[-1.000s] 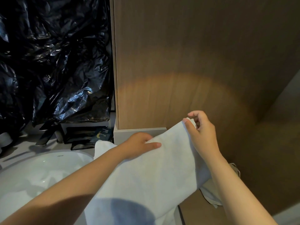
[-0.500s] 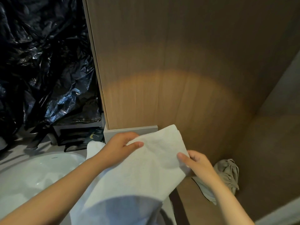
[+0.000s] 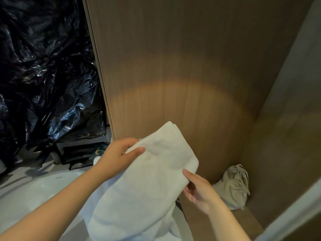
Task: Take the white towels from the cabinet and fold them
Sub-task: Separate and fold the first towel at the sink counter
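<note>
Head view, looking forward and down. Two bare forearms enter from the lower edge of the frame and meet at a white towel (image 3: 144,188), which hangs in a doubled drape across the lower centre, held in the air in front of the cabinet rather than lying on its shelf. The left hand (image 3: 119,157) grips the towel's upper left edge, thumb laid across the front face and fingers curled behind the cloth. The right hand (image 3: 199,190) pinches the towel's right edge lower down, thumb on the front and fingers curled underneath. A rounded fold of the towel rises above both hands.

Left of the towel, at lower left, lies the curved rim of a white basin (image 3: 34,197). At lower right, a wooden cabinet shelf (image 3: 246,221) carries a crumpled beige drawstring pouch (image 3: 234,186) set into the back corner, apart from the towel.

Behind the left hand, flat dark packets (image 3: 78,155) lie on the counter. Crumpled black plastic sheeting (image 3: 43,75) fills the upper left. The wood-grain cabinet panel (image 3: 173,66) occupies the centre and upper right, with a warm arc of light across its middle.
</note>
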Motion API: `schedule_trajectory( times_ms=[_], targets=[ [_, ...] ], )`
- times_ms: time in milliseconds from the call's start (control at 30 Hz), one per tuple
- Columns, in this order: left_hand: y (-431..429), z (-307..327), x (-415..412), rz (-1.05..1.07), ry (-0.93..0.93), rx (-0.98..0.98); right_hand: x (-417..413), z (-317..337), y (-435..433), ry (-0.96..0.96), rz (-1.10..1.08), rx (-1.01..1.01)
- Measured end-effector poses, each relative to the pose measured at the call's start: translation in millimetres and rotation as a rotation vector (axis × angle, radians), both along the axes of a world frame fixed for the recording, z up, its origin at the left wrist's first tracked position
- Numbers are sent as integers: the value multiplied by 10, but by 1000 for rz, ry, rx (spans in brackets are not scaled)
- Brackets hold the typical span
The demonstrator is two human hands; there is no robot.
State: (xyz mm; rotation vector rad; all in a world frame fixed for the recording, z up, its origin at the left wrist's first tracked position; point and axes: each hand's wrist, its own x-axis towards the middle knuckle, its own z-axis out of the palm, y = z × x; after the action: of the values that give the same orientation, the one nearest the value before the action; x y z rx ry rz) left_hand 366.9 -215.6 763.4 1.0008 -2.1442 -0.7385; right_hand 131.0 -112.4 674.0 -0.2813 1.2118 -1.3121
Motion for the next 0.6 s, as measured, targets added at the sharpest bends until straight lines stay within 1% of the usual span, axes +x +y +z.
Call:
schedule_trajectory(
  times_ms=[100, 167, 267, 467, 600],
  targets=[
    [87, 75, 143, 1, 49, -44, 95, 119, 190, 95, 6, -72],
    [179, 141, 231, -8, 79, -75, 209, 214, 352, 113, 19, -127],
    [342, 276, 313, -31, 130, -124, 385, 477, 618, 180, -97, -243],
    [714, 797, 159, -215, 283, -218, 411, 1355, 1198, 570, -474, -396],
    [898, 1104, -186, -331, 392, -201, 288, 1888, 1637, 855, -689, -450]
  ],
)
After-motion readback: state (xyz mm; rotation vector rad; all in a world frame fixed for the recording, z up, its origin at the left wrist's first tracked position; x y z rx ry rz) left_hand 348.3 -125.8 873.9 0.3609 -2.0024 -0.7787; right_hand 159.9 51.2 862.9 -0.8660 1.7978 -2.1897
